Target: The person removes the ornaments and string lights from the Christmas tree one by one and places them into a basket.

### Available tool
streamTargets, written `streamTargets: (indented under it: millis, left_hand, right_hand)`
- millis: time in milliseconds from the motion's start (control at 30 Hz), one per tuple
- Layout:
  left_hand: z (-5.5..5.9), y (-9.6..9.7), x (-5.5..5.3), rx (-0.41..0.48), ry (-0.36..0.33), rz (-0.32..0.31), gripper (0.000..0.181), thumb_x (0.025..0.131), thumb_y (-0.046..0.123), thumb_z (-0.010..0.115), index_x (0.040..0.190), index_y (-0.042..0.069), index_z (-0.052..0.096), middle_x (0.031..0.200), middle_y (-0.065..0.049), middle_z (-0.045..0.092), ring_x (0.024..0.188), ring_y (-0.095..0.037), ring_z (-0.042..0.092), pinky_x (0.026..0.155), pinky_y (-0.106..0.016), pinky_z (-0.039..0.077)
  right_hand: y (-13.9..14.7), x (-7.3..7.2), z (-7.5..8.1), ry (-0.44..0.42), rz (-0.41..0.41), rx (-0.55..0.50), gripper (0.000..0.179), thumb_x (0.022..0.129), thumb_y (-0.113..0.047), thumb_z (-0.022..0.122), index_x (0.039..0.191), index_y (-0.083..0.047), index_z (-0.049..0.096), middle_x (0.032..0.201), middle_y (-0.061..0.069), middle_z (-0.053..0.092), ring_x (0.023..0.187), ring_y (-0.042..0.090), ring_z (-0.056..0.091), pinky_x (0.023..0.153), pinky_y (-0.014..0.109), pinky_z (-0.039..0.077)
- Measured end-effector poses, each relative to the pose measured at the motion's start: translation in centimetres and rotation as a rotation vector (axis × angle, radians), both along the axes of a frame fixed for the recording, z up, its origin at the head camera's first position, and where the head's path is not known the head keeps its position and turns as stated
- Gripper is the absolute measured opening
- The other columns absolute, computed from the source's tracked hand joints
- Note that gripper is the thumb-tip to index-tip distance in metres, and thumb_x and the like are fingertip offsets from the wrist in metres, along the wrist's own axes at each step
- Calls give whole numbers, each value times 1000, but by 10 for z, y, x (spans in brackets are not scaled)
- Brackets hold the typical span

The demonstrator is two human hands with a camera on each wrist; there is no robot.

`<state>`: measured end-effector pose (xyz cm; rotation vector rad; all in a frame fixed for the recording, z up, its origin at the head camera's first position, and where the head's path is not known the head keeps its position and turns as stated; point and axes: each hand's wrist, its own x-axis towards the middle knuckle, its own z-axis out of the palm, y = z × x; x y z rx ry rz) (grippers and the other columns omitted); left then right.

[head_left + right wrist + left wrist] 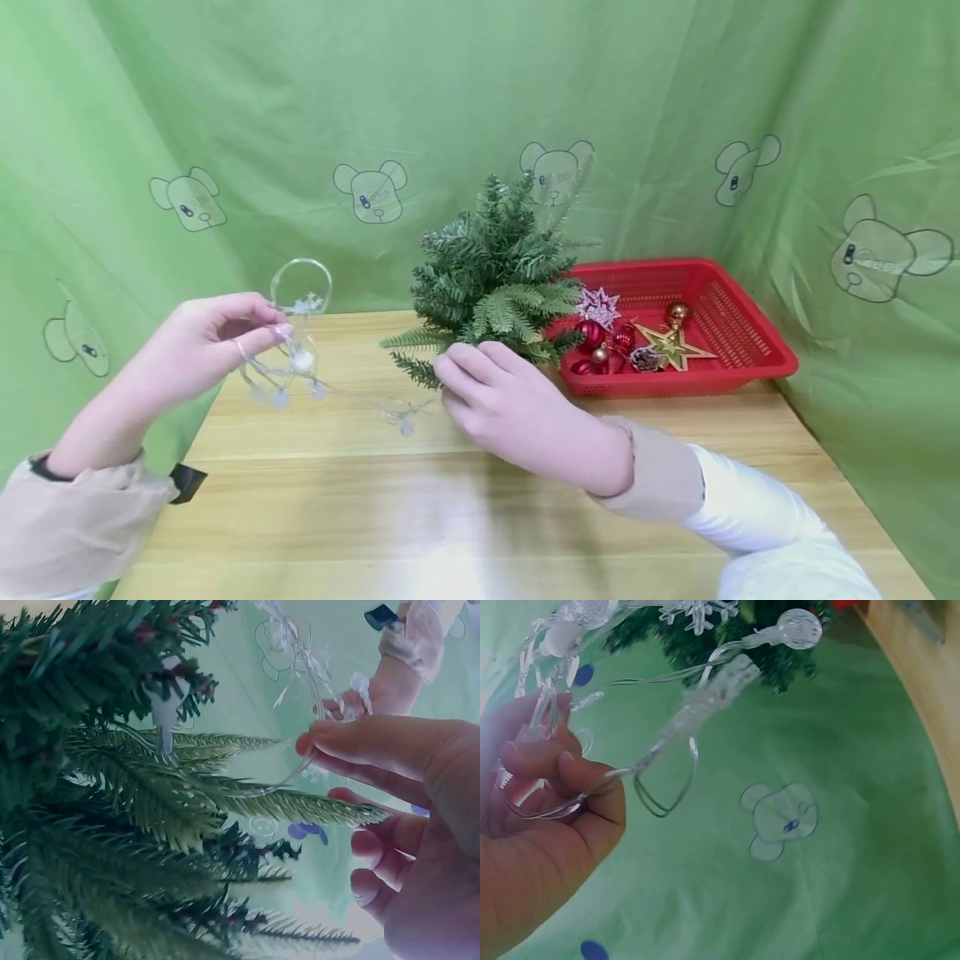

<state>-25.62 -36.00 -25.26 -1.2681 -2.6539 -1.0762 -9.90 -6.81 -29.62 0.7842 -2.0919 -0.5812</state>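
A small artificial Christmas tree stands near the back of the table. My left hand pinches a bundle of clear string lights, lifted to the left of the tree. In the left wrist view, round bulbs and a snowflake-shaped light hang from the wire around the fingers. At the tree's lower front, my right hand pinches the wire between thumb and forefinger, as the right wrist view shows. From there the wire runs into the branches, where one white light sits. A slack stretch joins both hands.
To the tree's right is a red plastic basket. It holds red balls, a gold star, a pinecone, a gold ball and a pink snowflake ornament. Green cloth hangs behind the wooden table.
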Motion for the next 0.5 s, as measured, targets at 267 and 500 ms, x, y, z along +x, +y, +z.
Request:
streamTargets:
  millis: [267,500]
  left_hand:
    - [-19,43,22,8,-19,-284,7,85,13,73,83,18,68,93,0,75,50,-1,45,48,-21,42]
    - [-34,88,39,-32,-209,-318,22,84,17,75,75,11,56,95,-9,76,51,-3,54,45,-19,34]
  right_hand:
    - [15,1,-5,-15,41,-105,17,91,-5,51,92,-8,68,106,6,63,97,23,54,78,30,45]
    - [10,-8,-7,14,34,-187,17,95,-7,49,91,-10,66,95,1,67,91,21,58,69,28,42]
